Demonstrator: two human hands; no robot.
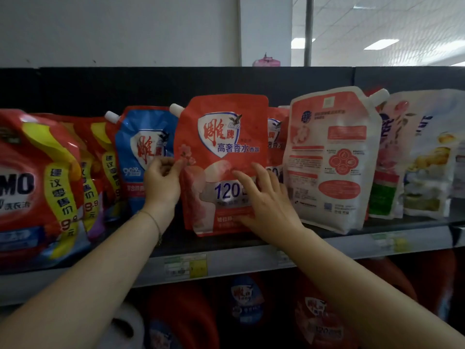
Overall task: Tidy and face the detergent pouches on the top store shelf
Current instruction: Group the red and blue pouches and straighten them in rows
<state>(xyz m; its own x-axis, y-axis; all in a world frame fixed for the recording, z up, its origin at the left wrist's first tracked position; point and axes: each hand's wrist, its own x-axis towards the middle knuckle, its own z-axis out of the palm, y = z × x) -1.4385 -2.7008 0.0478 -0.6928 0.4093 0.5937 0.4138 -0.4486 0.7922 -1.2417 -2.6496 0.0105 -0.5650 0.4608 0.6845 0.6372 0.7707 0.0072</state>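
**Position.** The red pouch [221,157] stood upright near the front of the top shelf [239,260] with its printed face outward. The blue pouch [143,147] was on its left and the pale pouch [332,157] on its right. Its foot sat just behind the shelf lip and appeared slightly off square (blur prevented certainty).

**Hands.** The left hand [161,182] pinched the pouch's left edge at mid-height between thumb and curled fingers. The right hand [264,197] lay flat on the lower front panel, fingers straight and spread, gripping nothing.

**Assessment.** The step in hand was judged to be squaring this pouch to the shelf front.

**Recommendations.**
- Keep the pinch on the seam light and use it only to steer.
- Let the flat hand seat the foot until the base rests level and the face runs parallel to the lip.
- Avoid hard pressure on the soft belly, which would likely bulge and slump.

**Outstanding.** The pale pouch showed its back panel and would need turning.
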